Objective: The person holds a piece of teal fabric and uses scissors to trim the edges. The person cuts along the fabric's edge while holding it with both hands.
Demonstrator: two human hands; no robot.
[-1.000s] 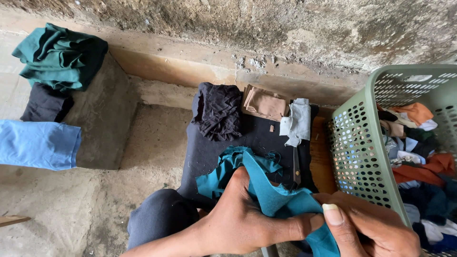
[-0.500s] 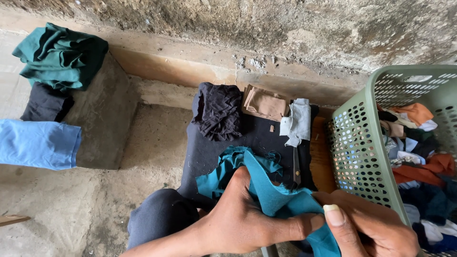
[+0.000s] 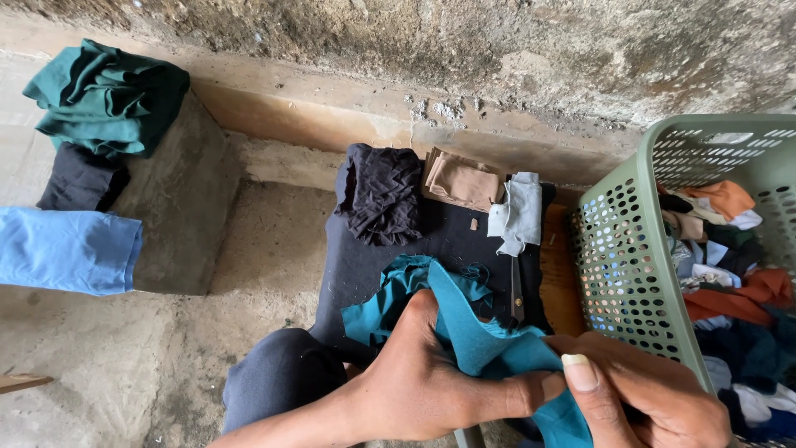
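A crumpled teal cloth [image 3: 448, 311] lies on a dark fabric-covered surface [image 3: 452, 241] in front of me. My left hand [image 3: 431, 382] grips the teal cloth from the left, thumb pinching its fold. My right hand [image 3: 638, 398] pinches the same cloth from the right at the bottom edge of the view. Beyond the teal cloth lie a small black folded piece [image 3: 383, 192], a tan folded piece [image 3: 460, 180] and a pale grey scrap [image 3: 518, 211].
A green perforated plastic basket [image 3: 630, 265] full of mixed coloured scraps stands at the right. On a concrete ledge at the left lie a dark green cloth [image 3: 104, 95], a black cloth [image 3: 79, 178] and a light blue cloth [image 3: 66, 249]. A rough concrete wall runs behind.
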